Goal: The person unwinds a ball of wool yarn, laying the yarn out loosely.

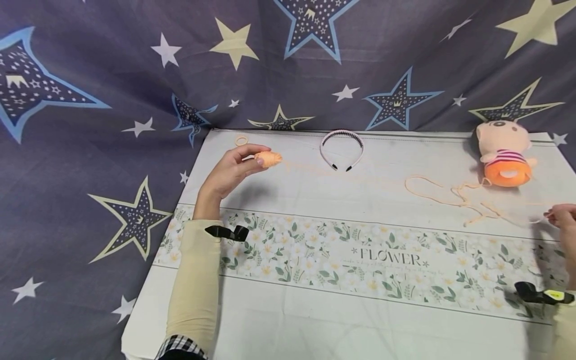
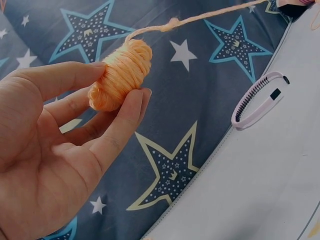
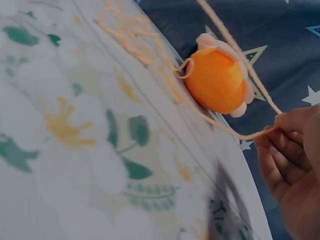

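My left hand [image 1: 229, 172] holds a small wound ball of orange yarn [image 2: 122, 75] above the table's far left part, between thumb and fingertips. A strand leaves the top of the ball and runs off to the right, with a small knot in it in the left wrist view. Far to the right, my right hand [image 3: 295, 165] pinches the yarn strand [image 3: 260, 90] between thumb and fingers; the head view cuts this hand off at its edge. Loose yarn [image 1: 463, 200] lies in loops on the table between the hands, nearer the right one.
A plush doll [image 1: 506, 155] with orange bottoms lies at the back right, beside the loose yarn. At the back middle lies a pink headband [image 1: 321, 147]. An orange ring [image 1: 236, 142] lies behind my left hand. Star-patterned cloth [image 1: 135, 90] hangs behind the table.
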`<state>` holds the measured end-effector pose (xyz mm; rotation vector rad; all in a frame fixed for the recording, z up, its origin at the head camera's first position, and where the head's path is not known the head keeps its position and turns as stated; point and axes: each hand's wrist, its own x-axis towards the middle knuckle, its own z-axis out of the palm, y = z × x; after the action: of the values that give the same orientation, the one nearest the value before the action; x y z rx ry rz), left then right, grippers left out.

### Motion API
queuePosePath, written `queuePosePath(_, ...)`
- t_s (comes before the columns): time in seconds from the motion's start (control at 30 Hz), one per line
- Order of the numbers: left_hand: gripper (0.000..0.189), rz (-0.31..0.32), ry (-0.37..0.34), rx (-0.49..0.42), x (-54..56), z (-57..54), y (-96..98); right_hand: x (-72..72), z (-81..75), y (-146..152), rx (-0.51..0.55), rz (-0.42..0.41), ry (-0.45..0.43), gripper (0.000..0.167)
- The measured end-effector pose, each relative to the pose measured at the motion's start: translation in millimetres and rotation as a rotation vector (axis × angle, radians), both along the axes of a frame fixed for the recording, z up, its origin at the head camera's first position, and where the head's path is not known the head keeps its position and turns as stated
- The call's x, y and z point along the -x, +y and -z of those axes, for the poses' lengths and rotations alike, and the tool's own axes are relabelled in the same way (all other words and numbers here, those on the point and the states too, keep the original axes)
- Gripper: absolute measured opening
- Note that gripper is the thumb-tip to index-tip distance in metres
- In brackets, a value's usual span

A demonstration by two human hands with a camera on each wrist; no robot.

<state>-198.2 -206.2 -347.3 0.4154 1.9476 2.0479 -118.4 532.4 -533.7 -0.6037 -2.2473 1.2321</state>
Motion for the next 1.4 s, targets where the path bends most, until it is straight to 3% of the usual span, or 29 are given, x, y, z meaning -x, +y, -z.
queuePosePath(0.07, 0.033, 0.007, 0.004, -0.003, 0.0, -0.3, 0.8, -14.6, -46.3, -53, 0.056, 0.070, -0.071, 0.029)
queuePosePath(0.17, 0.033, 0.011, 0.006, -0.009, -0.4, -0.9, 1.5, -18.5, -68.7, -80, 0.062, 0.134, -0.195, 0.027)
queuePosePath(0.4, 0.033, 0.011, 0.006, -0.013, -1.7, -2.9, 2.9, -4.7, -39.4, -58, 0.084, 0.117, -0.332, 0.019)
queuePosePath(0.57, 0.032, 0.007, -0.003, 0.001, -1.1, -2.4, 3.4, -10.5, -60.1, -78, 0.098, 0.122, -0.373, 0.025)
queuePosePath(0.73, 0.033, 0.007, -0.003, 0.006, -0.5, -2.3, 4.0, -15.2, -88.5, -105, 0.133, 0.101, -0.335, 0.024)
queuePosePath(0.93, 0.032, 0.008, -0.001, 0.012, -0.1, -2.9, 5.3, -8.3, -108.3, -122, 0.147, 0.014, -0.147, 0.023)
queuePosePath(1.17, 0.032, 0.021, 0.012, 0.023, 0.4, -2.2, 7.1, 2.2, -132.1, -157, 0.046, -0.063, -0.128, 0.016)
queuePosePath(1.4, 0.032, 0.028, 0.012, 0.019, -0.4, -2.7, 9.0, 20.7, -148.5, -205, 0.039, -0.293, 0.024, 0.016)
